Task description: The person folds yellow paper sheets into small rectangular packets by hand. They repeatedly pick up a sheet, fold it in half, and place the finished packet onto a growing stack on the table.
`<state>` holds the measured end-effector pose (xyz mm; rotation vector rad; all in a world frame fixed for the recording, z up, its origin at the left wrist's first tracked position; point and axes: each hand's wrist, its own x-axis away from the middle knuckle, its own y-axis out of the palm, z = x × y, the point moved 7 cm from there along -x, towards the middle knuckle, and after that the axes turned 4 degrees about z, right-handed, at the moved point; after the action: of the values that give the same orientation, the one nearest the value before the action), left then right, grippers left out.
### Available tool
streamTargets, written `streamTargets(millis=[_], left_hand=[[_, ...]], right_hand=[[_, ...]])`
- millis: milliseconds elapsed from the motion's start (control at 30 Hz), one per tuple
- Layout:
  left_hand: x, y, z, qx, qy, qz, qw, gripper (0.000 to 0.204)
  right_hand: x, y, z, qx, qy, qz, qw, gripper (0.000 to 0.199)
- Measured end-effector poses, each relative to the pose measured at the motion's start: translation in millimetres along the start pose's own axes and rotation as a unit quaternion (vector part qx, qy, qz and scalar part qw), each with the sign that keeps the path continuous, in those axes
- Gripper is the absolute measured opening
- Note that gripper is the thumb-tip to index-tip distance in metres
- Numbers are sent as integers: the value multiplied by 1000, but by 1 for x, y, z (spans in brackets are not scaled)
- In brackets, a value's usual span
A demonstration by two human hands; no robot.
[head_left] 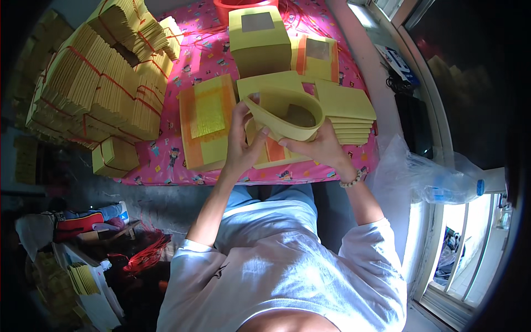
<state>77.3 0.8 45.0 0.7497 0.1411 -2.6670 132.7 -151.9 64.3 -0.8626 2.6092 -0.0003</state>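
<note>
Both of my hands hold a yellow paper sheet (285, 113) curled into an open loop above the pink table (166, 160). My left hand (242, 141) pinches its left side with the thumb on top. My right hand (316, 146) supports its lower right edge; a bead bracelet sits on that wrist. Under the loop lies a yellow sheet with an orange band (274, 152). A stack of yellow and orange papers with a gold square (207, 122) lies just left of my left hand. A fanned pile of plain yellow sheets (345, 110) sits to the right.
A tall yellow paper block (259, 41) stands at the back, a red bowl (232, 6) behind it. Large bundles of yellow paper tied with red string (99, 83) fill the left. A clear plastic bag (426, 177) lies at the right by the window.
</note>
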Motion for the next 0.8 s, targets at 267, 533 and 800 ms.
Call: streamTargets(millis=[267, 533, 800], left_hand=[[-13, 8, -15, 16, -122, -97, 988, 47], [-26, 25, -18, 163, -308, -106, 931, 47], [-29, 32, -30, 182, -394, -87, 897, 37]], right_hand=[[-5, -10, 2, 61, 21, 64, 996, 56], [-19, -21, 26, -84, 180, 104, 974, 50], [-16, -16, 43, -245, 265, 92, 928, 51]])
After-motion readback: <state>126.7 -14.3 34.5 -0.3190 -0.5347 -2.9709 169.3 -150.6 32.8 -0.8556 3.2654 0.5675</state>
